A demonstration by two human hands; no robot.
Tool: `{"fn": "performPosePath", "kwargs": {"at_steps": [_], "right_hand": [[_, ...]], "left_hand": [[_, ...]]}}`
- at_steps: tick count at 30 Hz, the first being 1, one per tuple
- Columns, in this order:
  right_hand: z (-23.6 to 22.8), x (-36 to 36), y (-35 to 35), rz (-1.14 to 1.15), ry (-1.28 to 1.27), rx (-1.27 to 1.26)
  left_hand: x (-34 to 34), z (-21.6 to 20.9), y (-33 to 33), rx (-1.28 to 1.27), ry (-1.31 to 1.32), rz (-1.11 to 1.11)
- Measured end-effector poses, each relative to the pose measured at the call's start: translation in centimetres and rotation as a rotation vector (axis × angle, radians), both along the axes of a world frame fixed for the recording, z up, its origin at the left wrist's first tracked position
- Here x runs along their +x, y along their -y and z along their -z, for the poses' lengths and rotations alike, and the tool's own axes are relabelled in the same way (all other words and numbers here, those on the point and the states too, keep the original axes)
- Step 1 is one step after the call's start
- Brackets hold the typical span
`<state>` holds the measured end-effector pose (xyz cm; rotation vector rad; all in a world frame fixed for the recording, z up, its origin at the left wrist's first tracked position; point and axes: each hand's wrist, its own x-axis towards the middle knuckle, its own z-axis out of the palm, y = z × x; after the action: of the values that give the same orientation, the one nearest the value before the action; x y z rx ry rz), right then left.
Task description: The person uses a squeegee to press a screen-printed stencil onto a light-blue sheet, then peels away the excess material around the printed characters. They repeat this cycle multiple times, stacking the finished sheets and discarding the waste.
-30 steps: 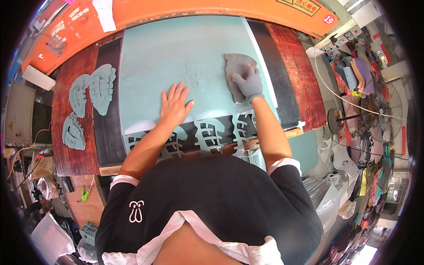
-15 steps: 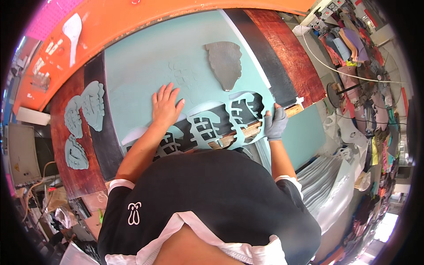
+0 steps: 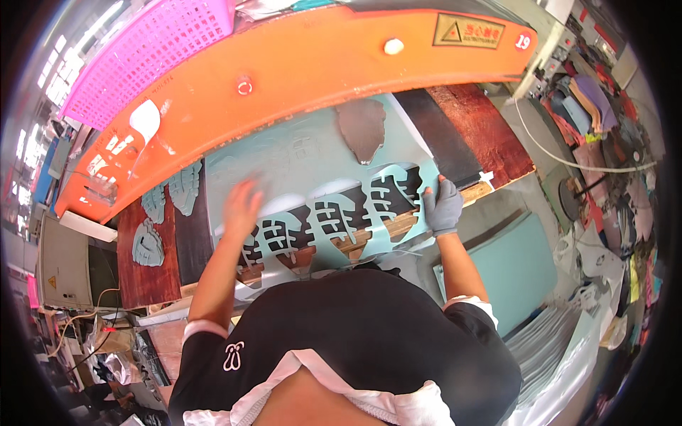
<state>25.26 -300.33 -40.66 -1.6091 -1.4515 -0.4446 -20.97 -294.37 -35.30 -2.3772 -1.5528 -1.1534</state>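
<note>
A pale blue-green sheet (image 3: pixel 277 153) lies in front of me, its near edge cut into a row of jagged openings with thin bars. My right hand (image 3: pixel 444 204), in a grey glove, grips the sheet's right edge near the corner. My bare left hand (image 3: pixel 244 207) is over the sheet's left part, beside the cut-outs; motion blurs it, but its fingers look outstretched and nothing shows in them. A dark grey-brown flat piece (image 3: pixel 361 129) with a jagged outline rests on the sheet's far right part. Cut blue-green pieces (image 3: pixel 185 190) lie at the left.
A wide orange machine beam (image 3: pixel 312 67) spans the far side, with a pink basket (image 3: pixel 153 50) above it. Red-brown boards (image 3: pixel 486 128) flank the sheet. At lower right are more blue-green sheets (image 3: pixel 515 259) and a stack of thin grey sheets (image 3: pixel 543 334).
My left hand has moved left and nearer across the sheet. The view has tilted upward, and the orange beam covers more of the far side. My right hand stays at the sheet's right edge.
</note>
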Motion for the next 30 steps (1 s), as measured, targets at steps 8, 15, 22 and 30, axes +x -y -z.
{"fn": "performPosePath", "kwargs": {"at_steps": [8,15,22,30], "right_hand": [[-5.6,0.8,-1.2,-0.269,0.048,0.22],[-14.2,0.6,-4.1,-0.64,-0.391,0.05],[-0.6,5.6,-1.7,-0.256,0.016,0.06],[0.3,7.0,-5.9,-0.12,0.215,-0.275]], "left_hand": [[-10.7,10.2,13.7,0.05,0.015,-0.558],[-11.0,12.1,14.6,0.192,-0.011,-0.668],[-12.5,14.3,13.3,0.166,-0.006,-0.649],[-13.9,14.1,11.0,0.041,-0.06,-0.649]]}}
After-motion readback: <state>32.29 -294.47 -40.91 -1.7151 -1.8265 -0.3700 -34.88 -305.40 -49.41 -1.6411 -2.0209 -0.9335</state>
